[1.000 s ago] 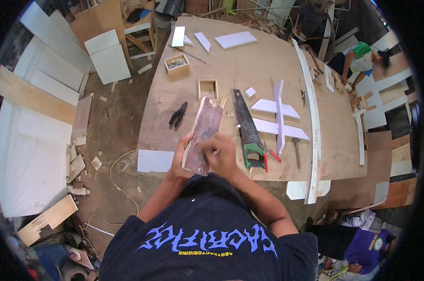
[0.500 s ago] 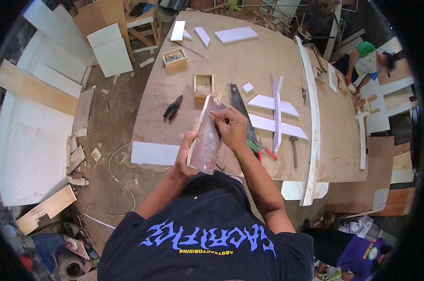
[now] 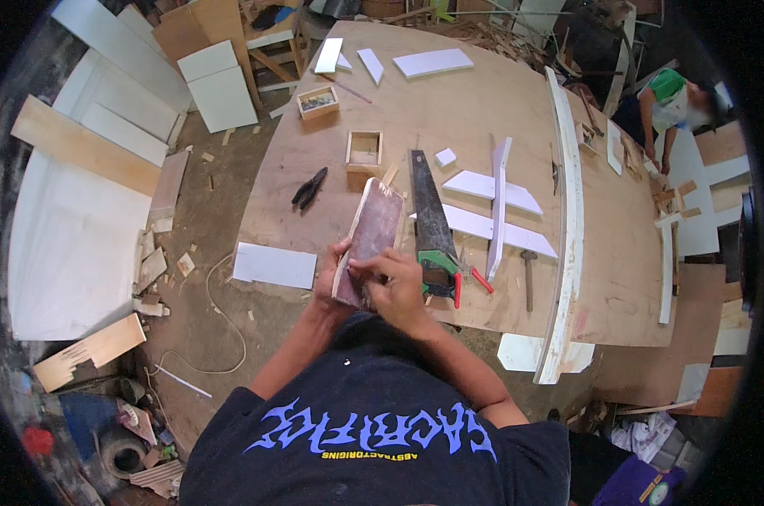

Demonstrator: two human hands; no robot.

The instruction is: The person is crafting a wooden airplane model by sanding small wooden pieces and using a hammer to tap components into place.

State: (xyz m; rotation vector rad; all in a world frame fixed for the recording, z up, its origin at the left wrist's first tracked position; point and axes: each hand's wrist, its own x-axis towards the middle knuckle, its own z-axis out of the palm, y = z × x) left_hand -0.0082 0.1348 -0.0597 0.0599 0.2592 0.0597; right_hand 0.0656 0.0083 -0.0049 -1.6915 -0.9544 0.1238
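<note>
A board [image 3: 377, 221] with a reddish-brown face and rough whitish edges is tilted up in front of my chest. My left hand [image 3: 328, 276] grips its lower left edge. Against the lower part of its face rests my right hand [image 3: 394, 282], fingers pinched together; whatever they hold is hidden. Just beyond the board's top stands a small open wooden box [image 3: 364, 152]. Right of the board lies a handsaw [image 3: 433, 211] with a green and black handle, next to a red-handled tool [image 3: 470, 285]. Black pliers [image 3: 309, 190] lie to the left.
The plywood table [image 3: 449, 110] carries a box of small hardware [image 3: 318, 102], crossed white strips [image 3: 499, 202], a hammer [image 3: 528, 278] and a white panel [image 3: 274, 265]. A long white beam [image 3: 567, 219] crosses it. A co-worker [image 3: 664, 105] bends at the far right; another person [image 3: 643, 481] is lower right.
My right hand has slid down the board's face toward me, uncovering its upper part and the saw's handle. The view has shifted slightly.
</note>
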